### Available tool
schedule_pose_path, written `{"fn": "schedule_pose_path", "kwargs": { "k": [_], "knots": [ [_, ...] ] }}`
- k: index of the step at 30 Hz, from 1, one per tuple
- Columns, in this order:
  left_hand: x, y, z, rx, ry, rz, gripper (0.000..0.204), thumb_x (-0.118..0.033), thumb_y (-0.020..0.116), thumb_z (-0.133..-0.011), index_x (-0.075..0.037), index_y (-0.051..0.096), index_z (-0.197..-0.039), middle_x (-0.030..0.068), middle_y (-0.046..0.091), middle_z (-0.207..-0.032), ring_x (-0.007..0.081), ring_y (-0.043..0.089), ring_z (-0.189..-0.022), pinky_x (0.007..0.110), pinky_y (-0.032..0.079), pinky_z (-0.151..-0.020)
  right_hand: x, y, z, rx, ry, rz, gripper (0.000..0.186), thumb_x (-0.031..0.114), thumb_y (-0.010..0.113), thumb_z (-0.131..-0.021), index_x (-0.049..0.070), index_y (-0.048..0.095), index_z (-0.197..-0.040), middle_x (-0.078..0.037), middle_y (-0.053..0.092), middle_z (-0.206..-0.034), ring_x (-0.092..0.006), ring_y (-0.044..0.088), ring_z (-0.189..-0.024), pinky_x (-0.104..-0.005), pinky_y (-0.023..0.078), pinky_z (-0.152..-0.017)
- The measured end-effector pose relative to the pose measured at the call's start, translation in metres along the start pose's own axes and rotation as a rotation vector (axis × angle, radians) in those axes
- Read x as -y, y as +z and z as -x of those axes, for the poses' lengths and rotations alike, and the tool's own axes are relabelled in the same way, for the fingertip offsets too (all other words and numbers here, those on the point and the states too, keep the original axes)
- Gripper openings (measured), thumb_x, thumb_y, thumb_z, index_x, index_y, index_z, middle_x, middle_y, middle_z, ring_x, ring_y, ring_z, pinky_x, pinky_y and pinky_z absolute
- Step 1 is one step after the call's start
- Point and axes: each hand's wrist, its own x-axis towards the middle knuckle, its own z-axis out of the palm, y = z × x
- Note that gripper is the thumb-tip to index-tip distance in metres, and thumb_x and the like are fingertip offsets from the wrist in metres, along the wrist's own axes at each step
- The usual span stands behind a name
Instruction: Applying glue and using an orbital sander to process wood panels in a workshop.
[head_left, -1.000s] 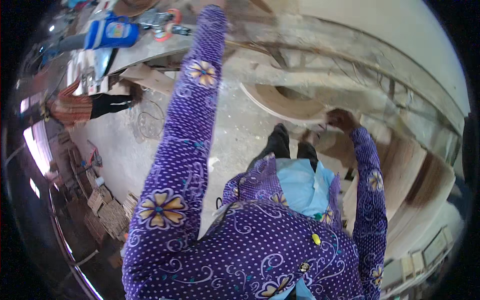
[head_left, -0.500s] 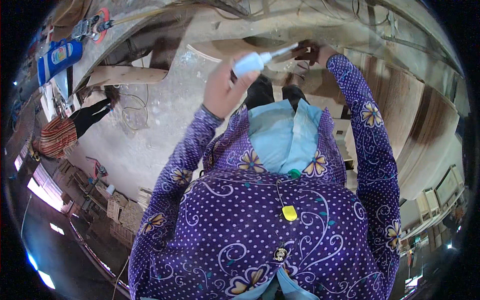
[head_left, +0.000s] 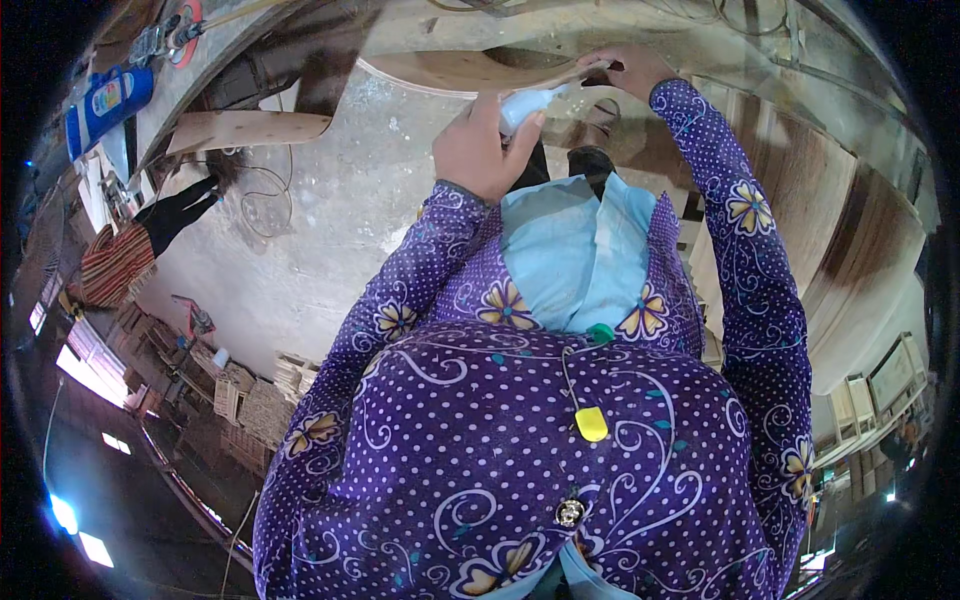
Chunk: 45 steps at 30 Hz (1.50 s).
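Note:
My left hand point(head_left: 480, 150) is wrapped round a pale squeeze bottle point(head_left: 525, 108), tilted with its thin nozzle toward the upper right. The nozzle end lies close to the fingers of my right hand point(head_left: 637, 72); whether it touches anything is too small to tell. A curved wooden panel point(head_left: 440, 72) with a pale edge runs across the top, behind the bottle. At this panel's right end, the thumb and fingers of my right hand are closed on its edge. Part of the panel is hidden by my left hand and the bottle.
Large curved wooden panels point(head_left: 790, 200) stand at the right. A blue container point(head_left: 108, 105) and an orbital sander point(head_left: 160, 40) lie at the upper left, near another wooden panel point(head_left: 250, 130). Farther left, a person in a striped top point(head_left: 115, 265) is beside stacked wood point(head_left: 250, 405).
My left hand has moved right with the squeeze bottle, bringing its nozzle closer in by my right hand's fingers. My right hand stays at the panel's end; the view has shifted slightly.

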Motion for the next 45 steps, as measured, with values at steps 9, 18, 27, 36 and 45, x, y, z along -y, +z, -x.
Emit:
{"fn": "schedule_pose_path", "kwargs": {
  "k": [9, 18, 27, 36, 45],
  "knots": [
    [-0.007, 0.009, -0.001, -0.049, 0.05, -0.121, 0.047, -0.044, 0.059, -0.082, -0.003, 0.056, -0.105, 0.0186, 0.065, -0.081, 0.0354, 0.064, -0.073, 0.044, 0.05, -0.064, 0.005, -0.002, 0.001, 0.034, 0.073, 0.216, 0.04, 0.009, 0.055, -0.08, 0.025, 0.062, -0.115, -0.007, 0.065, -0.112, -0.0299, 0.06, -0.103, -0.0375, 0.046, -0.094],
    [-0.004, 0.0, 0.005, -0.054, 0.04, -0.108, 0.045, -0.043, 0.06, -0.083, -0.004, 0.056, -0.105, 0.0178, 0.065, -0.079, 0.0345, 0.064, -0.07, 0.043, 0.051, -0.061, -0.011, 0.006, -0.001, -0.032, 0.0, 0.156, 0.034, 0.011, 0.055, -0.079, 0.023, 0.065, -0.109, -0.007, 0.066, -0.109, -0.0288, 0.061, -0.098, -0.037, 0.047, -0.091],
    [-0.004, 0.003, 0.005, -0.098, 0.105, -0.111, 0.041, -0.041, 0.06, -0.083, -0.004, 0.055, -0.098, 0.0165, 0.064, -0.076, 0.0347, 0.063, -0.068, 0.043, 0.05, -0.059, 0.013, -0.011, 0.004, 0.051, 0.085, 0.127, 0.038, 0.006, 0.054, -0.079, 0.024, 0.066, -0.11, -0.007, 0.062, -0.116, -0.0262, 0.059, -0.106, -0.0365, 0.045, -0.098],
    [-0.006, -0.01, 0.01, -0.023, 0.032, -0.142, 0.038, -0.041, 0.059, -0.084, -0.006, 0.056, -0.1, 0.0152, 0.064, -0.081, 0.0333, 0.063, -0.072, 0.043, 0.05, -0.063, -0.005, -0.005, 0.0, 0.057, 0.025, 0.066, 0.032, 0.008, 0.061, -0.079, 0.014, 0.065, -0.11, -0.009, 0.065, -0.111, -0.0237, 0.061, -0.1, -0.0335, 0.048, -0.089],
    [0.014, -0.001, 0.02, -0.094, -0.009, -0.11, 0.037, -0.041, 0.059, -0.085, -0.01, 0.058, -0.105, 0.0144, 0.065, -0.082, 0.0337, 0.063, -0.073, 0.042, 0.05, -0.063, -0.04, 0.011, -0.002, 0.003, 0.032, -0.026, 0.03, 0.03, 0.064, -0.08, 0.025, 0.067, -0.109, -0.011, 0.066, -0.106, -0.0262, 0.064, -0.088, -0.037, 0.05, -0.084]
  ]
}}
